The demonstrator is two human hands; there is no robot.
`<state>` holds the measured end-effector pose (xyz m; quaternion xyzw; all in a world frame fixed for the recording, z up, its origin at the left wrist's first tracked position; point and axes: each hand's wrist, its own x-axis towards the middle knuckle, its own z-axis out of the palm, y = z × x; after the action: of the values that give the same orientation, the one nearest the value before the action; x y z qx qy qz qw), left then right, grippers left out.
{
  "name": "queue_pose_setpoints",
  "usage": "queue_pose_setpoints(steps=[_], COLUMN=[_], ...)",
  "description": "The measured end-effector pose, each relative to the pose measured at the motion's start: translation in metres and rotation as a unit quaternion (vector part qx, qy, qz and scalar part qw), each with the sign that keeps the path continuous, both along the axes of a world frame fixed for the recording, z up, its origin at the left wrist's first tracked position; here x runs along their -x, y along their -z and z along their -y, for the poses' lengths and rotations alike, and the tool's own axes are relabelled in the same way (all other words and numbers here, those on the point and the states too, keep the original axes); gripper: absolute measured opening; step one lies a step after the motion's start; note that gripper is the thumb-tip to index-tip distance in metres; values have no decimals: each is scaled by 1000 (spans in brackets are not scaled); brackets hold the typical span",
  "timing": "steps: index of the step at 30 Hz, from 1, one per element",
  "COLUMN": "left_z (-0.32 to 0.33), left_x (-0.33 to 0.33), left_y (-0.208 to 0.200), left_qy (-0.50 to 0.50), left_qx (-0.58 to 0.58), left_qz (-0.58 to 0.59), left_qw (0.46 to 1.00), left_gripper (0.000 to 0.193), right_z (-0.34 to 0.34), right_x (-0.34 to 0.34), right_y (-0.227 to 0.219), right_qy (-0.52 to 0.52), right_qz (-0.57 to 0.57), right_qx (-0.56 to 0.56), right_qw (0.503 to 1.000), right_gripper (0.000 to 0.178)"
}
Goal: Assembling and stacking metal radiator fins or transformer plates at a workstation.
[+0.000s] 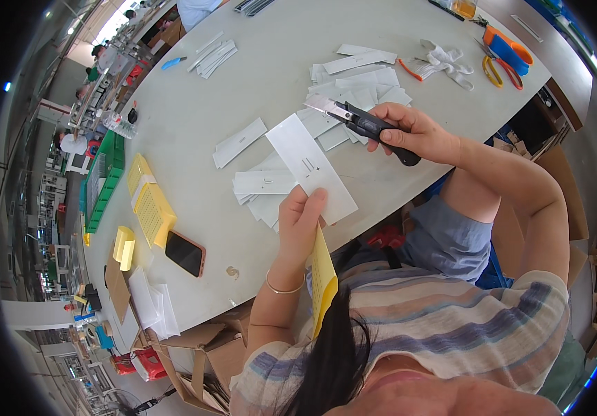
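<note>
Left hand (300,216), mid-frame, pinches a white card (305,156) near its lower end. Right hand (426,137), right of centre, grasps a black utility knife (365,123), blade bared near the card's top. I see white strips (364,61), upper centre.

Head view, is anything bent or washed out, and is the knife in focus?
In the head view, the table bows along its edges and the picture's corners go black; there too, a bright patch at upper left looks washed out, while the utility knife looks fairly crisp.
</note>
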<state>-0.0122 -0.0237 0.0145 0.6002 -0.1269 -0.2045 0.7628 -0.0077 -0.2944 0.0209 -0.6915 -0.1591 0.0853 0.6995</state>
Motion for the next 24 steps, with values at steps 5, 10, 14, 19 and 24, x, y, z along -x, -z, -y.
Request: queue_pose_setpoints(steps=[5,10,14,19,24], left_z=[-3,-4,-4,-2,6], left_x=[-2,-3,-2,0,2], left_y=[2,5,3,1,-1], left_qy=[6,7,15,10,-27], left_qx=[-30,-31,-3,53,66], left_qz=[28,38,13,-46,-87], left_qw=[999,999,1000,997,994], left_gripper=[20,20,20,21,19], right_z=[0,0,-3,-6,-7], right_x=[-1,-2,1,3,7], right_y=[3,6,5,5,4], right_qy=[-16,-25,-11,32,27], right_qz=[5,-4,23,252,290], right_qx=[-10,3,30,224,308], right_qw=[1000,1000,999,941,906], right_gripper=[27,29,30,32,36])
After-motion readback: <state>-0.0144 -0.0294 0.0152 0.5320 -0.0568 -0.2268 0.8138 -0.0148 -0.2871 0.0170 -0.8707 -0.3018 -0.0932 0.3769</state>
